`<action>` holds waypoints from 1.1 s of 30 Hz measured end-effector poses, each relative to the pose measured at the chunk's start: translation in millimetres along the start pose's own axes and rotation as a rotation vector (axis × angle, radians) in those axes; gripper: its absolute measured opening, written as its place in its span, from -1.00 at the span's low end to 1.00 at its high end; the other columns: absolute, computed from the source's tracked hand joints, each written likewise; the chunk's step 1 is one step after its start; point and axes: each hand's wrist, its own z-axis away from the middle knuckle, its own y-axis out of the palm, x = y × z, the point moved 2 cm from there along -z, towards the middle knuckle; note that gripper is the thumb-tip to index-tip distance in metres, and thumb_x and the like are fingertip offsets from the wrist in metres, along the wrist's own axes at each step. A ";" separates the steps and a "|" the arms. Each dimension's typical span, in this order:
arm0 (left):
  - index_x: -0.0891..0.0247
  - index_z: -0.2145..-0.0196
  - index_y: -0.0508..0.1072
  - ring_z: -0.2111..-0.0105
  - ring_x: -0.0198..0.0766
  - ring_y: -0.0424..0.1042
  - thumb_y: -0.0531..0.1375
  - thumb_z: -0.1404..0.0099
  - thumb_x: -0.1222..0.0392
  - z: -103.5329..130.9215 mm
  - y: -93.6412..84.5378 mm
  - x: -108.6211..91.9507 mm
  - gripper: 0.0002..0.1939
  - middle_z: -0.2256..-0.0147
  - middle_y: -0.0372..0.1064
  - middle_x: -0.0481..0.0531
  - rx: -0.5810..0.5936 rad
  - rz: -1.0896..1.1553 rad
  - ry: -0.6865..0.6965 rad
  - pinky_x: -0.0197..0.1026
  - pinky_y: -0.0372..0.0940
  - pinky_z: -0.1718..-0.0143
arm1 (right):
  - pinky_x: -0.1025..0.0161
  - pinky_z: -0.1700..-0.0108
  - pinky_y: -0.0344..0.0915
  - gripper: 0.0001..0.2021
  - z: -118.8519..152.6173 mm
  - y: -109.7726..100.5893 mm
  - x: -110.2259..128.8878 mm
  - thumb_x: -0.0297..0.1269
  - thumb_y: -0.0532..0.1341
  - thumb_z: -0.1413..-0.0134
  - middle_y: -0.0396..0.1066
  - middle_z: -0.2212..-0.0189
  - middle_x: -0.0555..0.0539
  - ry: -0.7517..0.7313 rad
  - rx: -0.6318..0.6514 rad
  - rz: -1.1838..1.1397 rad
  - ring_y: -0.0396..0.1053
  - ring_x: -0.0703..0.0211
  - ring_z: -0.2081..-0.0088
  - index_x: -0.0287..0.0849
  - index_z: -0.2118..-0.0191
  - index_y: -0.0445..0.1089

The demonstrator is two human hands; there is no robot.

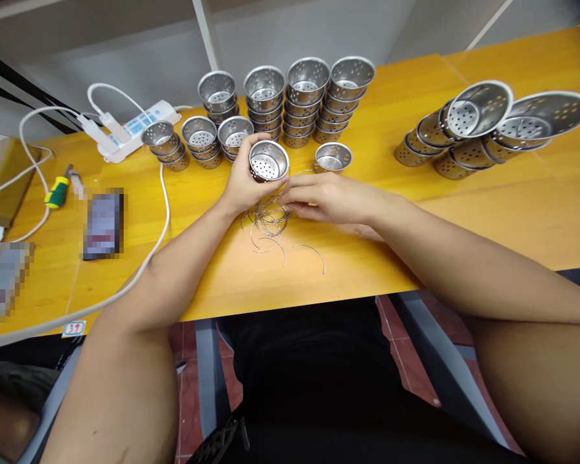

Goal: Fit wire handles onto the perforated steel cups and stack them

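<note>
Left hand (244, 183) grips one perforated metal cup (269, 161), tilted, just above the table (464, 212). Right hand (326, 196), fingers pinched narrow, picks at the wire rings (270, 222) piled beneath. I judge ring-fitting underway; next calls for separating one ring cleanly. Stacked cups (285, 103) behind; single cup (333, 156) just beside.

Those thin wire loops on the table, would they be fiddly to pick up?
Probably. The wire loops lie tangled in a flat pile, so lifting one may drag others. They look very thin, likely light and springy. The right hand rests at the pile; the left hand holds a perforated cup.
</note>
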 end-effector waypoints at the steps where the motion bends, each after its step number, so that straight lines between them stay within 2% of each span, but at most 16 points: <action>1: -0.04 -0.57 0.34 -0.53 0.28 0.60 0.43 -0.29 -0.91 -0.6 -1.4 -4.3 0.25 -0.47 0.52 0.26 0.006 -0.001 -0.010 0.41 0.48 -0.67 | -0.03 -0.13 0.61 -0.70 0.5 -1.4 -0.8 -0.29 0.20 -0.75 0.75 -0.18 -0.26 0.009 -0.001 0.005 0.71 -0.14 -0.09 -0.06 -0.21 0.73; 5: 0.04 -0.51 0.43 -0.46 0.28 0.66 0.45 -0.29 -0.89 -1.1 -3.6 -16.0 0.21 -0.39 0.62 0.28 0.013 0.004 -0.045 0.45 0.50 -0.64 | -0.01 -0.16 0.61 -0.72 3.2 -5.8 -6.4 -0.29 0.25 -0.71 0.76 -0.20 -0.24 0.050 0.010 0.011 0.73 -0.12 -0.10 -0.05 -0.17 0.76; 9: 0.05 -0.50 0.39 -0.47 0.29 0.65 0.43 -0.28 -0.92 -0.3 -2.3 -11.3 0.24 -0.39 0.61 0.29 -0.004 0.002 -0.013 0.47 0.49 -0.64 | 0.03 -0.09 0.56 -0.74 4.2 -9.3 -11.0 -0.16 0.28 -0.78 0.77 -0.09 -0.21 0.059 -0.030 -0.029 0.71 -0.07 -0.02 -0.05 -0.10 0.76; 15: -0.05 -0.68 0.15 -0.55 0.26 0.60 0.19 -0.41 -0.98 0.7 4.5 4.1 0.28 -0.53 0.47 0.33 0.006 0.009 0.016 0.39 0.51 -0.64 | 0.10 0.06 0.51 -0.77 3.0 -11.2 -7.5 -0.07 0.38 -0.77 0.75 0.03 -0.14 0.101 -0.125 -0.209 0.64 0.05 0.14 -0.02 -0.13 0.79; 18: -0.04 -0.70 0.19 -0.59 0.25 0.57 0.32 -0.41 -0.91 0.9 6.3 4.3 0.27 -0.56 0.45 0.32 -0.001 0.043 0.050 0.37 0.48 -0.67 | 0.18 0.23 0.49 -0.76 2.8 -10.0 -4.3 -0.03 0.46 -0.72 0.72 0.18 -0.06 0.218 -0.117 -0.440 0.59 0.15 0.32 -0.04 -0.20 0.77; 21: 0.00 -0.54 0.43 -0.49 0.23 0.63 0.54 -0.31 -0.79 1.1 5.4 0.9 0.17 -0.41 0.56 0.24 -0.050 0.096 0.097 0.36 0.50 -0.65 | 0.27 0.36 0.45 -0.73 1.5 -7.9 -0.7 -0.04 0.53 -0.65 0.68 0.31 -0.01 0.326 -0.031 -0.674 0.58 0.22 0.42 -0.12 -0.16 0.72; 23: 0.02 -0.45 0.50 -0.40 0.19 0.67 0.62 -0.28 -0.72 1.4 4.9 -1.1 0.10 -0.32 0.60 0.20 -0.076 0.124 0.107 0.32 0.53 -0.60 | 0.34 0.40 0.40 -0.74 -0.6 -7.7 1.9 -0.09 0.59 -0.58 0.67 0.34 0.00 0.342 -0.008 -0.745 0.57 0.26 0.43 -0.15 -0.08 0.67; 26: 0.05 -0.43 0.47 -0.32 0.14 0.71 0.65 -0.29 -0.67 1.8 6.0 -1.8 0.08 -0.29 0.61 0.18 -0.074 0.154 0.099 0.27 0.58 -0.52 | 0.41 0.43 0.33 -0.70 -4.0 -8.7 4.9 -0.19 0.66 -0.48 0.62 0.38 0.06 0.325 -0.022 -0.812 0.51 0.34 0.45 -0.15 -0.01 0.57; 29: 0.06 -0.43 0.43 -0.26 0.11 0.73 0.65 -0.27 -0.69 2.0 7.6 -0.9 0.12 -0.26 0.63 0.16 -0.051 0.166 0.089 0.27 0.60 -0.48 | 0.42 0.47 0.28 -0.65 -4.9 -10.3 5.2 -0.25 0.65 -0.45 0.53 0.44 0.16 0.333 -0.033 -0.898 0.41 0.39 0.52 -0.11 -0.04 0.47; 33: 0.04 -0.44 0.41 -0.28 0.13 0.72 0.66 -0.23 -0.71 2.5 8.6 -2.7 0.16 -0.24 0.61 0.13 -0.021 0.171 0.081 0.30 0.56 -0.50 | 0.36 0.57 0.18 -0.63 -2.9 -13.7 2.0 -0.17 0.59 -0.52 0.49 0.51 0.20 0.435 -0.055 -0.900 0.31 0.34 0.63 -0.07 -0.13 0.41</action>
